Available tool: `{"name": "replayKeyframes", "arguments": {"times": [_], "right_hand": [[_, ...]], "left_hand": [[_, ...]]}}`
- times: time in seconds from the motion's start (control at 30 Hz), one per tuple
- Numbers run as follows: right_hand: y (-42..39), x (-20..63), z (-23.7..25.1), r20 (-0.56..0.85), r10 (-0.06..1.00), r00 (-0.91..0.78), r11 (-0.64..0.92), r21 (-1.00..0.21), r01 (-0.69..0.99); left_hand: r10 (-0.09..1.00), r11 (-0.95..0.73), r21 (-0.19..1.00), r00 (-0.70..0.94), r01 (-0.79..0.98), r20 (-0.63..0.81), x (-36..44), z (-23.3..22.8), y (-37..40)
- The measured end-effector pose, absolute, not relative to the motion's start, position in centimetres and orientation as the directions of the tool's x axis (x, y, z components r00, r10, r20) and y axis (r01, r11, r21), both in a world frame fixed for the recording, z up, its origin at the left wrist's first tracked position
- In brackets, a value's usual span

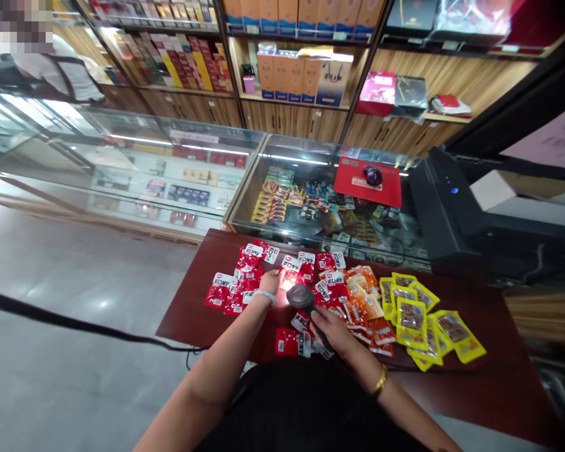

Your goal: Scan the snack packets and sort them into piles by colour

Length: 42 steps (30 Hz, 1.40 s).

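Note:
My right hand [330, 331] is wrapped round the handle of a black barcode scanner [301, 296], whose head points away from me. Bright light from it falls on a red and white snack packet [290, 269], which my left hand [270, 282] grips by its left side. More red packets [245, 258] lie to the left of that hand. Close to my right hand another red packet [287, 342] rests near the front edge. Orange packets [365, 301] are heaped to the right, and yellow-edged packets [410, 321] lie beyond them.
All this lies on a dark red table [183, 295] against a glass display counter [249, 169]. On the glass is a red mat [353, 179] with a mouse [372, 176]. A black monitor-like machine [452, 207] stands at right. A person [61, 69] is behind the counter, far left.

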State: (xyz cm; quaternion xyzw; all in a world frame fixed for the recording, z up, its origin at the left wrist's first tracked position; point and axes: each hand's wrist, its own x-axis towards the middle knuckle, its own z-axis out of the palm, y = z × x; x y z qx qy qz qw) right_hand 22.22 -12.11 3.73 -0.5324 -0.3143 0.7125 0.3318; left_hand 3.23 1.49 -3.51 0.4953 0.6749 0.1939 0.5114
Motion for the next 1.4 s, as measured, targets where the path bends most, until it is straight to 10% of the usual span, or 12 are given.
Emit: {"name": "replayKeyframes", "arguments": {"times": [0.23,0.53,0.7,0.87,1.4], "right_hand": [[-12.6,21.5,2.7,-0.549,0.79,-0.273,-0.589,-0.803,-0.093],[-13.2,21.8,3.2,-0.591,0.777,-0.214,-0.625,-0.764,-0.158],[-13.4,22.5,3.2,-0.591,0.785,-0.184,-0.618,-0.767,-0.174],[-13.7,22.9,3.6,-0.605,0.784,-0.139,-0.62,-0.769,-0.154],[-12.8,21.6,3.8,-0.566,0.788,-0.241,-0.606,-0.783,-0.139]], "left_hand": [[0.911,0.36,0.726,-0.052,0.585,-0.409,0.1,-1.4,2.1],[0.964,0.264,0.309,-0.263,0.914,-0.044,-3.7,2.5,5.2],[0.941,-0.122,0.331,0.215,0.936,-0.26,2.3,0.8,2.6],[0.909,-0.123,0.204,0.192,0.971,-0.37,6.0,-1.1,0.2],[0.868,0.348,0.744,0.103,0.571,-0.485,1.6,-3.9,-0.8]]}}
